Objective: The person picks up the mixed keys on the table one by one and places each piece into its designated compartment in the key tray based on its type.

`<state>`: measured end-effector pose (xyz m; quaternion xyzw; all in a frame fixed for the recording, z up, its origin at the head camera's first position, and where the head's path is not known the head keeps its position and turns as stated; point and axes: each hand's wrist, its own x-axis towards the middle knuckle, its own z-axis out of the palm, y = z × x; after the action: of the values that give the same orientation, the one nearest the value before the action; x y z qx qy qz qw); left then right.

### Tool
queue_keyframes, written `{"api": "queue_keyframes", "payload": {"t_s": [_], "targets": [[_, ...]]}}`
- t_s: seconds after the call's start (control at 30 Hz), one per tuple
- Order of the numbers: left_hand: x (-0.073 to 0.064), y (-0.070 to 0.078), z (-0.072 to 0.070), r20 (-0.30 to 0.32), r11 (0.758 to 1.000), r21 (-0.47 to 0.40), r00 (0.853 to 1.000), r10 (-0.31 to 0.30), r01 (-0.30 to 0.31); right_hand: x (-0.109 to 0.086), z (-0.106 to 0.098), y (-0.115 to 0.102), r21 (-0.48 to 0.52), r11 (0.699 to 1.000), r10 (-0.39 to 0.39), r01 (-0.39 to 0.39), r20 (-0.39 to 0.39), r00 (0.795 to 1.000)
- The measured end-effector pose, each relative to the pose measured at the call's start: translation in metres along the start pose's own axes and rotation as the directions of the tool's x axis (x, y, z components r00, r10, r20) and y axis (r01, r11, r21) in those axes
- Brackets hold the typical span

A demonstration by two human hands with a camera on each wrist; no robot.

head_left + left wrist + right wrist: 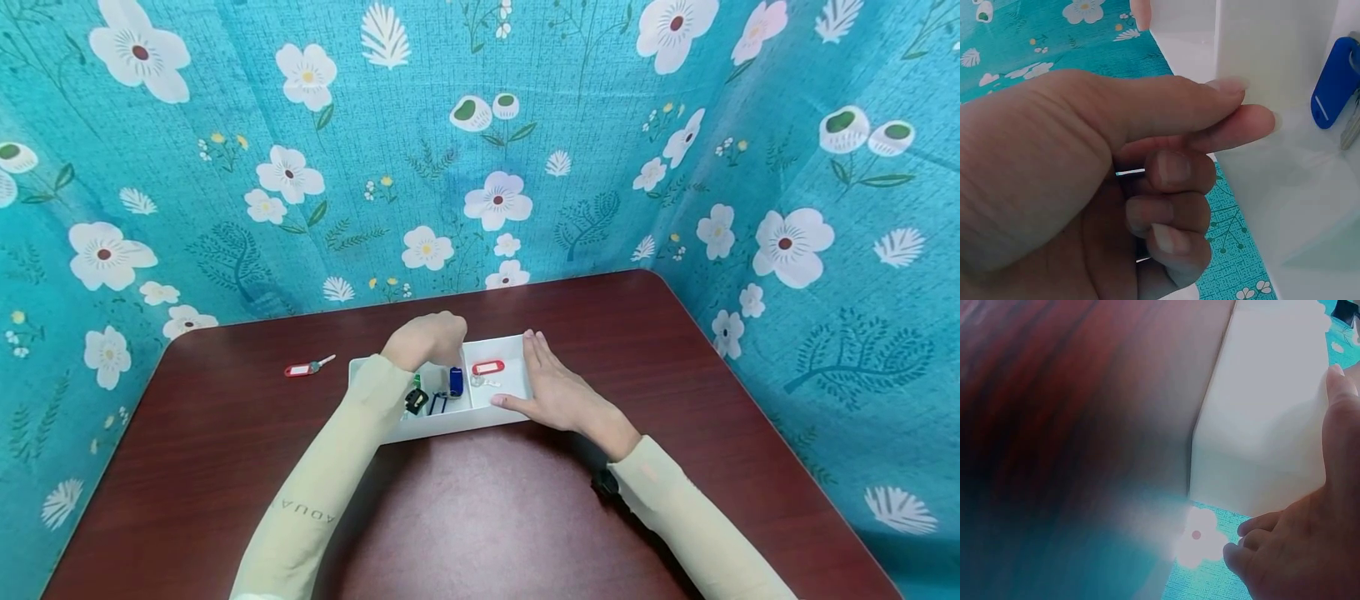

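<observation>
A long white tray (427, 427) with a divider lies under both hands. My left hand (427, 337) reaches over its far wall near the divider. In the left wrist view, its thumb and index fingertip meet beside the white wall, nothing visible between them, the other fingers curled. Below it, a blue key tag (456, 382) with a key lies near a black tag (416, 401) and a green tag (417, 380). My right hand (562, 392) rests on the tray's right end, fingers straight and thumb spread over the near side. By the thumb lies a red key tag (488, 367) with a key.
Left of the tray, another red key tag (302, 369) with its key lies on the dark red table (480, 508). A blue flowered cloth (420, 167) hangs behind the table and along its sides. A black strap (604, 483) shows at the right wrist.
</observation>
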<state>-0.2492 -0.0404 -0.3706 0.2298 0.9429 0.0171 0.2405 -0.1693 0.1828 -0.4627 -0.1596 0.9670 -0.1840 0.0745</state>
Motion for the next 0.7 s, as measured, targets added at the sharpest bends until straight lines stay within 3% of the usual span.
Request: {"api": "queue_keyframes", "payload": {"t_s": [0.33, 0.7], "targets": [[-0.002, -0.004, 0.001, -0.021, 1.000, -0.022, 1.000, 0.004, -0.005, 0.000, -0.002, -0.002, -0.019, 1.000, -0.002, 0.002, -0.006, 1.000], [-0.007, -0.014, 0.004, -0.055, 0.995, -0.062, 0.996, 0.075, -0.078, -0.001, -0.002, -0.004, -0.010, 1.000, 0.013, -0.013, 0.004, 1.000]]}}
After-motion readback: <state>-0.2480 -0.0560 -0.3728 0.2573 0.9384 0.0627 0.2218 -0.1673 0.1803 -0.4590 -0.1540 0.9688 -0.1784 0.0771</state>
